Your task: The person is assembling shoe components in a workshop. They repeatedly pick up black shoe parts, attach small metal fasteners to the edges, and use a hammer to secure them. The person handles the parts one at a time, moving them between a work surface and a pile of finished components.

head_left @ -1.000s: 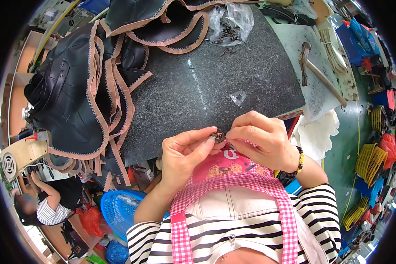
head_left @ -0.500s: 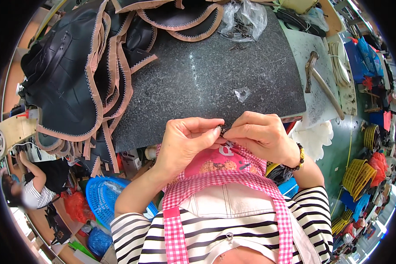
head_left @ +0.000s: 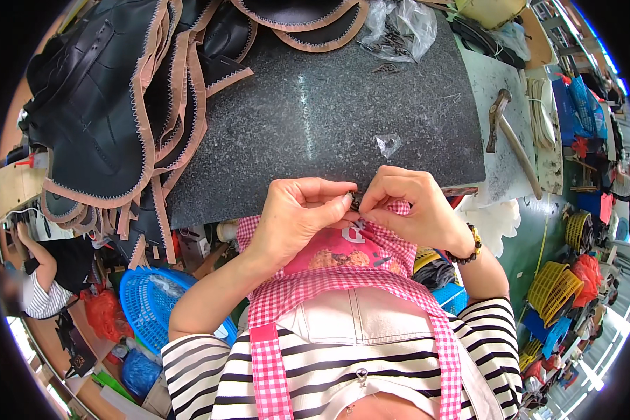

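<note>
Close in front of my body, past the near edge of the dark work slab, my two hands meet over a small dark metal fitting [head_left: 355,203]. My left hand [head_left: 299,215] pinches it between thumb and forefinger. From the other side the thumb and fingertips of my right hand [head_left: 411,210] close on it too, with the forefinger arched. Fingertips cover most of the fitting, so its exact shape is hidden. A pink checked apron [head_left: 329,245] lies just beneath both hands.
On the speckled black slab [head_left: 259,154] are a scrap of clear plastic [head_left: 388,145] and a plastic bag [head_left: 416,31] with dark metal pieces. Black leather panels [head_left: 98,140] with tan stitched edges pile up at left. A hammer [head_left: 514,143] lies right; a blue basket [head_left: 143,304] stands low left.
My right forefinger has lifted and bent more, and that hand has shifted slightly up. My left hand keeps its pinch. The whole view has shifted slightly.
</note>
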`<state>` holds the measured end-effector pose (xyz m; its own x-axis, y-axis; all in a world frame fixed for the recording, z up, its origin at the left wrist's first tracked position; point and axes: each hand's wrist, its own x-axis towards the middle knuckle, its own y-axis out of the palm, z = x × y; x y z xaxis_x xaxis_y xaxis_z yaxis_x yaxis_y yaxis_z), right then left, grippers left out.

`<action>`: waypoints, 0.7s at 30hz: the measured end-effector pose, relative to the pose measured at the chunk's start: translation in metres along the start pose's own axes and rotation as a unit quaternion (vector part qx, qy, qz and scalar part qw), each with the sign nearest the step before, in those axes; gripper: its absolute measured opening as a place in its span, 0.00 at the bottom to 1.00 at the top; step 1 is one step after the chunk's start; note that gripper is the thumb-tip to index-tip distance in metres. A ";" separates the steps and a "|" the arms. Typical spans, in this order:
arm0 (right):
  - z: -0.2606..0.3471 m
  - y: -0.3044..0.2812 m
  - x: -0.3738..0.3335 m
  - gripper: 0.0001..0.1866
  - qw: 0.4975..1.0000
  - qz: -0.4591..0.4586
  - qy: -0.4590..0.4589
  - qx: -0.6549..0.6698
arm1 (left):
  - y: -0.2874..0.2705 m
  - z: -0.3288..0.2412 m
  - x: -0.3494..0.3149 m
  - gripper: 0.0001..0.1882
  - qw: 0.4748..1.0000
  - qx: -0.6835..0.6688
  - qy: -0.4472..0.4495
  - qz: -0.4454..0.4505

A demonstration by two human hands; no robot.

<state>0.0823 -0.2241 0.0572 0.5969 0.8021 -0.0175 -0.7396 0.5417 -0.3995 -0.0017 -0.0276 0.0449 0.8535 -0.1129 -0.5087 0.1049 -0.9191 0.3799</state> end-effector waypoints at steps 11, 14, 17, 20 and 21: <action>-0.002 0.007 -0.005 0.09 0.997 -0.050 -0.059 -0.028 | 0.000 -0.003 0.000 0.12 1.000 0.013 0.008 -0.001; 0.000 0.010 -0.008 0.09 0.995 -0.063 -0.062 -0.052 | 0.001 -0.002 0.001 0.12 1.000 0.027 0.008 -0.008; 0.001 0.010 -0.008 0.09 0.994 -0.068 -0.053 -0.067 | 0.001 -0.001 0.002 0.12 0.999 0.038 0.003 -0.011; 0.001 0.013 -0.007 0.08 0.993 -0.076 -0.041 -0.079 | 0.002 0.001 0.003 0.12 0.999 0.028 0.008 -0.021; 0.001 0.013 -0.007 0.08 0.993 -0.079 -0.036 -0.083 | 0.003 0.000 0.003 0.12 0.999 0.024 0.006 -0.029</action>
<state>0.0678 -0.2225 0.0529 0.6725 0.7302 0.1207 -0.5740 0.6176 -0.5377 0.0012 -0.0309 0.0451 0.8527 -0.0552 -0.5195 0.1299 -0.9408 0.3131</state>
